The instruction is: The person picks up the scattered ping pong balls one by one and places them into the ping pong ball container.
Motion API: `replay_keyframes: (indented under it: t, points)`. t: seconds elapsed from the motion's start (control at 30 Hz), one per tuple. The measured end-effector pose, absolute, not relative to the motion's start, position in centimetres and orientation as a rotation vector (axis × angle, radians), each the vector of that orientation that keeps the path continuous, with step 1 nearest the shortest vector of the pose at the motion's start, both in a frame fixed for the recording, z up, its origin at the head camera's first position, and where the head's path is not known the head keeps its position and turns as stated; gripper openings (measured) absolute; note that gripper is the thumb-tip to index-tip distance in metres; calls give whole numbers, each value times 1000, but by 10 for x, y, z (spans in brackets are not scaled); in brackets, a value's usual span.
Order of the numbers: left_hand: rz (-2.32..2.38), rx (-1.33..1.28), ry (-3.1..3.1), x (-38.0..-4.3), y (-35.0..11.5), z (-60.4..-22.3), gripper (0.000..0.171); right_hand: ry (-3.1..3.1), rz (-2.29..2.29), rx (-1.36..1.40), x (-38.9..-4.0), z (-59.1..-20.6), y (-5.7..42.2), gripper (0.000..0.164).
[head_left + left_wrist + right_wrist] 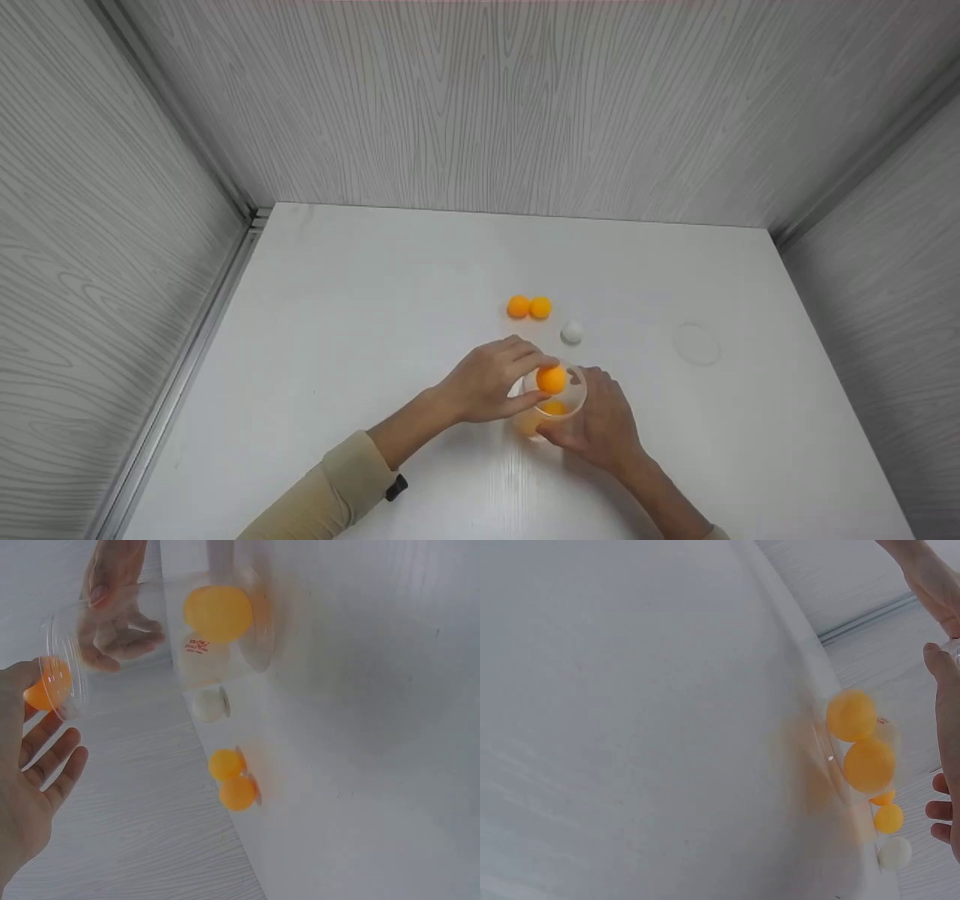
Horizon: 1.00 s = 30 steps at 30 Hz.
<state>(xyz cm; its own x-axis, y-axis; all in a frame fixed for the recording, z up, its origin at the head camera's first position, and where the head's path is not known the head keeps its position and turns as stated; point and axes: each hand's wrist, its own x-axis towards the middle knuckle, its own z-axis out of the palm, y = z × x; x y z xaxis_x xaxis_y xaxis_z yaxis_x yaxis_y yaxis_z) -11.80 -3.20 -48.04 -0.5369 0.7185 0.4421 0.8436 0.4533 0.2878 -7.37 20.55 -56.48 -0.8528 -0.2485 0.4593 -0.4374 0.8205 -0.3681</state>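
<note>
A tall clear plastic cup stands on the table, held around its side by my right hand. Between thumb and fingertips my left hand pinches an orange ball right at the cup's mouth. At the bottom of the cup lie orange balls, at least two; a pale round shape with red print shows beside them, and whether it is a ball I cannot tell. Behind the cup, a white ball and two touching orange balls rest on the table.
To the right on the white table lies a thin clear ring or lid, only its outline visible. Grey wood-grain panels border the table at the back and both sides.
</note>
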Motion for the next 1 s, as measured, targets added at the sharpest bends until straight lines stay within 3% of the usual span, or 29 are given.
replay_keyframes:
  t: [1.0]
  points:
    - [-739, -1326, -2442, -117, -32, -486, 42, -2588, 622, 537, -75, -566, 206, 91]
